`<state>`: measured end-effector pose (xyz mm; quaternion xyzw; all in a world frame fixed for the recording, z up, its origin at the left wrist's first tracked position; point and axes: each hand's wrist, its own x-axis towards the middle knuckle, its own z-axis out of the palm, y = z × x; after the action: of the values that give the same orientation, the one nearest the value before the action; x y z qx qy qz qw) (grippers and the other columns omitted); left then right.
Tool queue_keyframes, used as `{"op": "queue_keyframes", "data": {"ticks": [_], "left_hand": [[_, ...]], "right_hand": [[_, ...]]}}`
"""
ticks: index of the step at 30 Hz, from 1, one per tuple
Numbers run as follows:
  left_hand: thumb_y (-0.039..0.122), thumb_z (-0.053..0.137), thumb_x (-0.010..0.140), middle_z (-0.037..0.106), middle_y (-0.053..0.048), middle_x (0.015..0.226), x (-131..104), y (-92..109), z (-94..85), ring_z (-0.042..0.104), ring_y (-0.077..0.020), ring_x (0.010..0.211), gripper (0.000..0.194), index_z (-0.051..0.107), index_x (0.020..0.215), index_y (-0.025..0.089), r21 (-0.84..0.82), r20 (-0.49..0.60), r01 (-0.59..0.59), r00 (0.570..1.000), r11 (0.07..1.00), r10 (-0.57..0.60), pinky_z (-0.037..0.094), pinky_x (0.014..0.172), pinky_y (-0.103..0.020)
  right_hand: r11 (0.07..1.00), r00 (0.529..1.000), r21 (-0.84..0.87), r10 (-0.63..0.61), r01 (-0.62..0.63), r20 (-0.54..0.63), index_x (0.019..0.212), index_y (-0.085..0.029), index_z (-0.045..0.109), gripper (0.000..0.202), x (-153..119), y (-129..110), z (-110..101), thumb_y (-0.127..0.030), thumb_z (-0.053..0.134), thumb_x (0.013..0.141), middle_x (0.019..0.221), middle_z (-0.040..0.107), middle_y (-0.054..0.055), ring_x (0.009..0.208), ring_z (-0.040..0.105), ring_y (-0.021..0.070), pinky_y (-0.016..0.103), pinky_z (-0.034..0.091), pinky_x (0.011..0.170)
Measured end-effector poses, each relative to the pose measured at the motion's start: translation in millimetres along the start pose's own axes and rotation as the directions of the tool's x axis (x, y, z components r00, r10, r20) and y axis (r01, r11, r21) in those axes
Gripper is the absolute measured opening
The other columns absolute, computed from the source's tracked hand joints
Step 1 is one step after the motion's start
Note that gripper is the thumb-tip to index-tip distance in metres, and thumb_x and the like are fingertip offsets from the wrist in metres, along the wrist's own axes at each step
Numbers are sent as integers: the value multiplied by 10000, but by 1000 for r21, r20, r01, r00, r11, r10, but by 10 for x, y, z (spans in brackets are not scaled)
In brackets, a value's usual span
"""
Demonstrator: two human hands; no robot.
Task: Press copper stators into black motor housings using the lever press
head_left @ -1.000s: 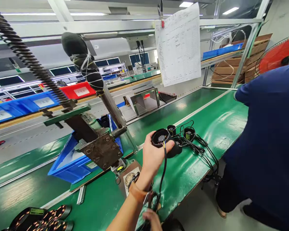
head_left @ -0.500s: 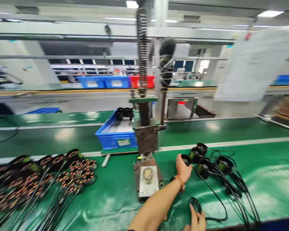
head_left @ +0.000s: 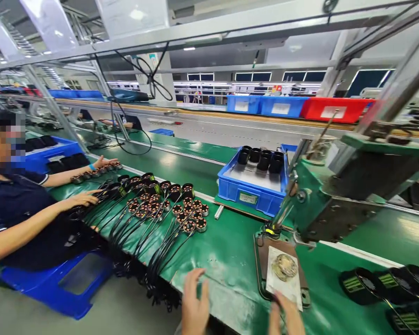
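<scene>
My left hand (head_left: 195, 302) is over the front edge of the green mat, thumb and fingers apart, with nothing in it. Lower right, my right hand (head_left: 288, 316) is blurred beside the near edge of the press's white base plate (head_left: 270, 279); its thumb and fingers look apart, and a small dark patch at the fingertips is unclear. A round metal fixture (head_left: 285, 267) sits on that plate. Left of the press lie several copper-wound stators (head_left: 188, 211) with black cables (head_left: 160, 249) trailing over the edge. Several black motor housings (head_left: 361, 284) with green stripes rest at right.
The green press (head_left: 321, 200) leans into view at right. Behind it, a blue bin (head_left: 251, 197) holds black cups. At left, another person's hand (head_left: 78, 200) touches the cables, near a blue stool (head_left: 52, 284). Blue and red bins (head_left: 335, 109) line the back shelf.
The view has swung left, bringing the co-worker into sight. My left hand has let go of the black housing by the right-hand group and come back left. The cable coil is no longer visible.
</scene>
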<state>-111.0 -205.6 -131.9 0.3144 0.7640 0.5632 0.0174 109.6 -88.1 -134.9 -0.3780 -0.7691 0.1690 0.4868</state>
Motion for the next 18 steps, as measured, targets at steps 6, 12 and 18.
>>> {"op": "queue_keyframes", "data": {"ticks": [6, 12, 18], "left_hand": [[539, 448, 1002, 675, -183, 1204, 355, -981, -893, 623, -346, 1154, 519, 664, 1250, 137, 427, -131, -57, 984, 903, 124, 526, 986, -530], [389, 451, 1005, 736, -108, 949, 416, -915, -928, 665, -302, 944, 345, 739, 979, 201, 522, 10, -120, 991, 844, 135, 527, 814, -422], [385, 488, 963, 776, -59, 817, -26, -792, -965, 746, -257, 773, 256, 703, 959, 247, 311, -78, 104, 993, 945, -83, 577, 717, -340]], "right_hand": [[998, 892, 68, -15, -17, 452, 1535, -174, 453, 549, 810, -691, 1858, -193, 453, 986, 1538, 455, 157, 1442, 460, 293, 485, 474, 1180], [997, 858, -31, 79, -73, 508, 1310, -154, 619, 449, 1069, -908, 2532, -130, 609, 861, 1367, 562, 188, 1300, 524, 351, 499, 480, 1100], [971, 893, -98, 238, -217, 381, 932, -193, 607, 105, 721, -988, 2133, -213, 695, 880, 971, 638, 59, 949, 584, 247, 330, 475, 842]]}}
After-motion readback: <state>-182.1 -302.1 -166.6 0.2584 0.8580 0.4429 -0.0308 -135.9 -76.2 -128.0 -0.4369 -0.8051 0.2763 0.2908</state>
